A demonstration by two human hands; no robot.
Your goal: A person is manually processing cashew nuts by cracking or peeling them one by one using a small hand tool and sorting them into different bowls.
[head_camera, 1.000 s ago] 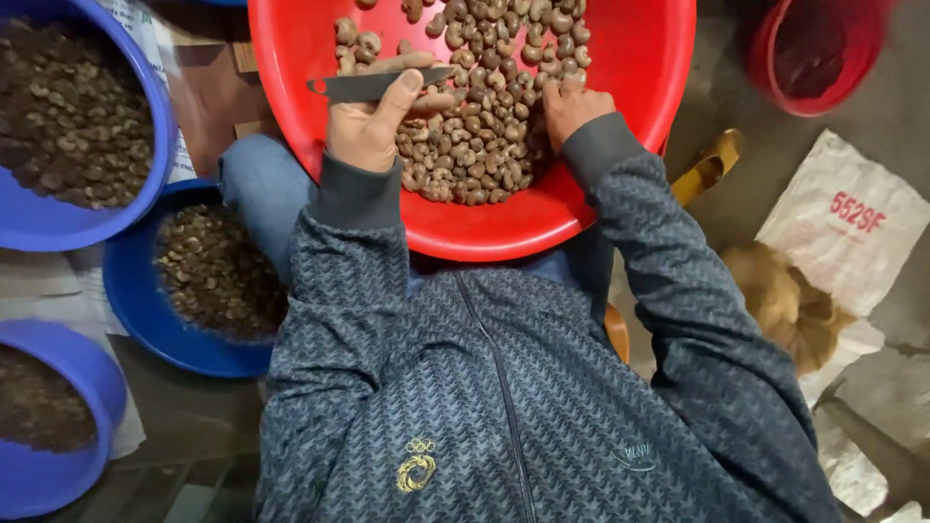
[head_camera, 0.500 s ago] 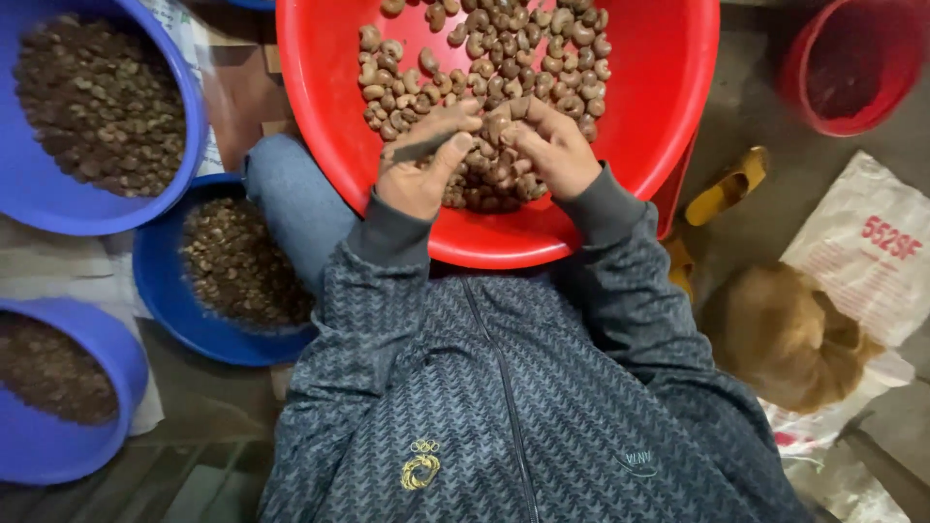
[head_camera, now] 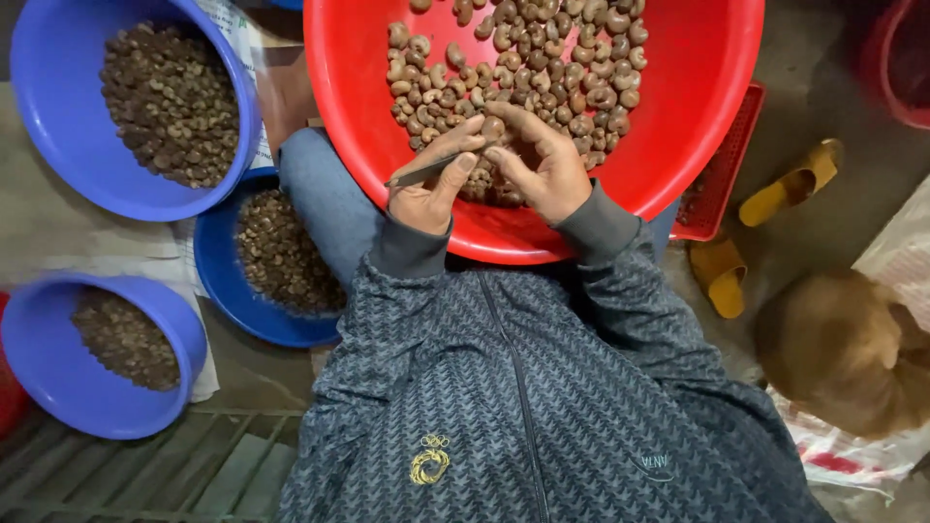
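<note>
My left hand [head_camera: 426,189] pinches a thin metal pick [head_camera: 422,172] between thumb and forefinger, its point aimed toward my other hand. My right hand [head_camera: 542,169] has its fingertips closed on a single nut [head_camera: 494,127], held just above the pile of nuts [head_camera: 523,68] in the big red basin [head_camera: 707,116] resting on my lap. Both hands meet over the near edge of that pile, pick tip close beside the nut.

The risk I see is the pick slipping: the nut is small and rounded, and if it rolls in my grip the point could slide off into my right fingers. A loose pinch could also drop the nut back among the others, where it would be lost. The basin sits tilted on my knees, so a shift of my legs might spill nuts toward the blue bowls [head_camera: 58,116] of darker pieces at my left.
</note>
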